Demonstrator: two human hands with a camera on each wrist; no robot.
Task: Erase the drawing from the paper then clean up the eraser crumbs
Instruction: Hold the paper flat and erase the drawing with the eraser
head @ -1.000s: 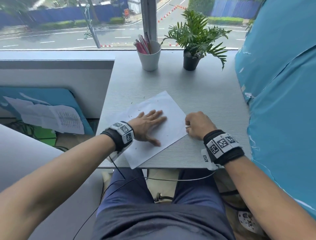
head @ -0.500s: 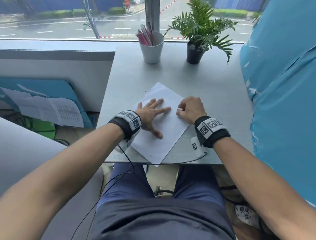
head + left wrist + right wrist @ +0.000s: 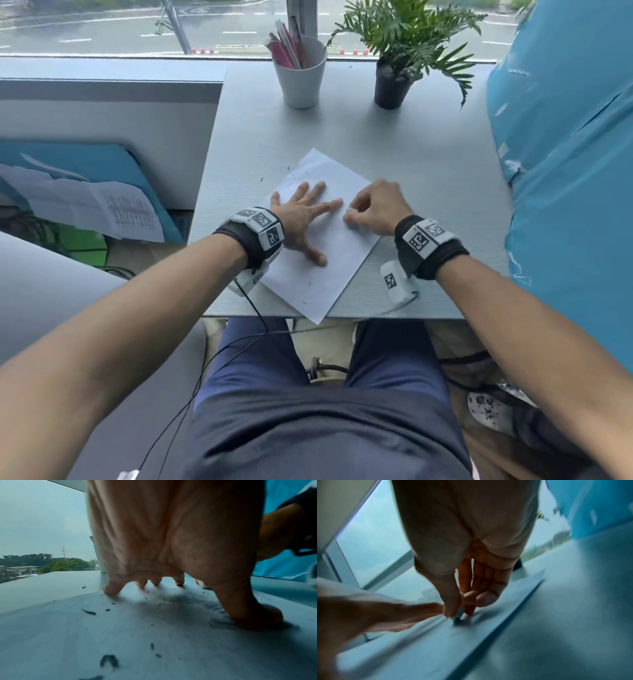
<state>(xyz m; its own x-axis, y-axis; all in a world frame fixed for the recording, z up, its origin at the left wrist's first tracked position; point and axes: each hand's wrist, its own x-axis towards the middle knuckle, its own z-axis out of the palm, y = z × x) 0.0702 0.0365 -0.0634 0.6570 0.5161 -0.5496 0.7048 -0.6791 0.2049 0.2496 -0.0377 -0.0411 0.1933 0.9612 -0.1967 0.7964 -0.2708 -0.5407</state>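
On the near half of the desk (image 3: 428, 164) the paper (image 3: 329, 274) lies flat but skewed, one corner hanging just past the front edge. Its long axis runs diagonally, from that near corner up toward the cup (image 3: 301, 82) at the back, so it points away and a bit left of me.

Left hand (image 3: 301, 219) is spread flat on the sheet, fingers straight and apart, thumb out, just pinning it down. Right hand (image 3: 376, 209) sits right beside it on the paper's right half, fingers curled, thumb and fingertips pinching a small eraser (image 3: 457, 618) with its tip down on the sheet. That wrist view is pretty smeared, so I can't say much about the eraser's shape.

Progress-wise I'd say the erasing is mostly done but not finished. From the head view the sheet looks basically blank, but the left wrist view shows faint grey smudging (image 3: 197, 600) under the palm, so some pencil is probably left.

The cleanup half hasn't started, as far as I can tell. Dark crumbs (image 3: 89, 612) are scattered all over the paper, and a few specks (image 3: 262, 179) sit on the desk just off the left edge. Those all need sweeping off.
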